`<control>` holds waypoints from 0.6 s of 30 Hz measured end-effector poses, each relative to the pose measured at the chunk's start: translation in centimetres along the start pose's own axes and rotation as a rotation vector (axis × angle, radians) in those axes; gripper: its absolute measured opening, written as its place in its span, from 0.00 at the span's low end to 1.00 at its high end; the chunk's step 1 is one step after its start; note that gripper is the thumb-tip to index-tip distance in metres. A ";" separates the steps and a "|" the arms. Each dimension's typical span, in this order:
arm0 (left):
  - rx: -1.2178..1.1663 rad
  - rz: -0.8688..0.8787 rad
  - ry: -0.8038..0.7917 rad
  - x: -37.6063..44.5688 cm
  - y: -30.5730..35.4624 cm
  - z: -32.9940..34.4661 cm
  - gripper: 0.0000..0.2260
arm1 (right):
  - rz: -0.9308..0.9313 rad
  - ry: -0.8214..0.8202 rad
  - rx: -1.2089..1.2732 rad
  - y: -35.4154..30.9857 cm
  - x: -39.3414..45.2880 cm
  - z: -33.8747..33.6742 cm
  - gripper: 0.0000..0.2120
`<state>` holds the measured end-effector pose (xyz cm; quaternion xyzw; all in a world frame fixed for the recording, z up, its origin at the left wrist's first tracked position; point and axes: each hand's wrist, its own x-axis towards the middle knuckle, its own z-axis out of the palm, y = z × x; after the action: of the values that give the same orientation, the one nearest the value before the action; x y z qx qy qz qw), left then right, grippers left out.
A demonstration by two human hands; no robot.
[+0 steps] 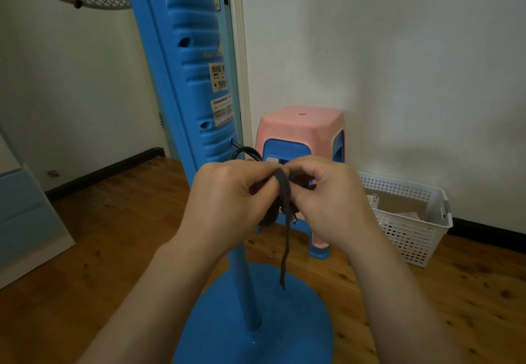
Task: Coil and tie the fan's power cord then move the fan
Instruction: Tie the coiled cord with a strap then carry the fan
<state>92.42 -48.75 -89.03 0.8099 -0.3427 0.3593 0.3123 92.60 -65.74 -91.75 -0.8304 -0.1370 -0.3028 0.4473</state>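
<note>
A blue pedestal fan (196, 59) stands on its round base (256, 326), its grille at the top left. The black power cord (246, 153) leaves the column and runs behind my hands, where most of its bundle is hidden. My left hand (230, 201) and my right hand (324, 198) meet in front of the column. Both pinch a dark grey strap (284, 192) between thumb and fingers. One loose end of the strap hangs down toward the base.
A pink and blue plastic stool (301, 130) stands just behind the fan. A white perforated basket (410, 221) sits by the right wall. A pale blue cabinet (25, 215) is at the left. Wooden floor surrounds the base.
</note>
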 end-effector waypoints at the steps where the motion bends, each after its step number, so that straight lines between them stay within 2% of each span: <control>1: -0.017 -0.007 0.005 0.0 -0.1 0.0 0.09 | -0.009 0.012 -0.026 0.0 0.1 0.0 0.09; 7: -0.037 -0.022 0.065 -0.2 0.0 -0.2 0.07 | -0.107 0.028 -0.116 -0.4 0.4 0.2 0.02; 12: -0.076 -0.059 0.092 0.0 -0.4 -0.4 0.06 | -0.175 -0.018 -0.106 -1.0 0.8 0.3 0.03; 18: -0.161 -0.148 0.066 -0.2 -1.3 -0.5 0.06 | -0.167 0.021 -0.015 -1.3 0.8 1.5 0.07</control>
<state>93.13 -47.53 -89.29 0.7930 -0.2994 0.3329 0.4132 93.18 -63.78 -91.01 -0.8162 -0.1987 -0.3489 0.4154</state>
